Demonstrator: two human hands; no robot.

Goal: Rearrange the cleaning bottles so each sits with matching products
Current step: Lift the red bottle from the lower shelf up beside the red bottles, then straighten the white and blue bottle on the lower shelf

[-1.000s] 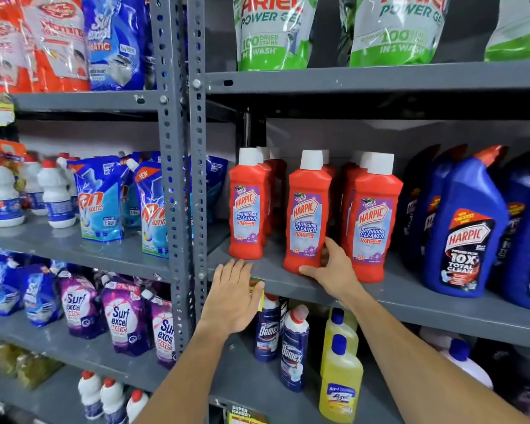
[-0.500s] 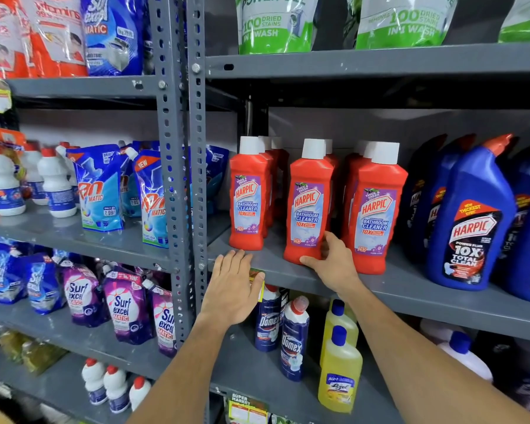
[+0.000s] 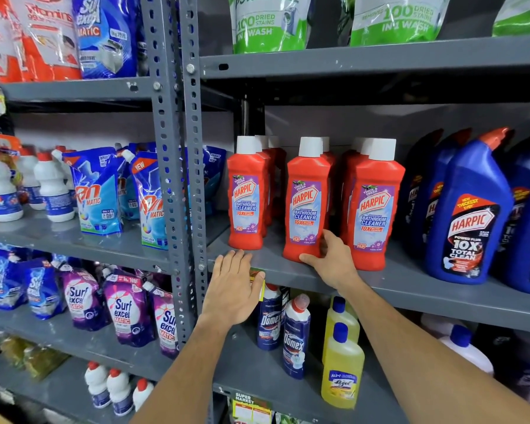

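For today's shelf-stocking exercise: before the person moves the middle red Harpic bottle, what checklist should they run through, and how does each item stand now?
1. Right hand on the middle red bottle: ok, thumb and fingers touch its base.
2. Firm grasp: not ok, only the base is touched.
3. Bottle upright, cap on: ok.
4. Left hand free: ok, open and flat at the shelf edge.
5. Neighbours match: ok, the left red bottle and the right red bottle carry the same label.
6. Room behind the row: cannot tell.
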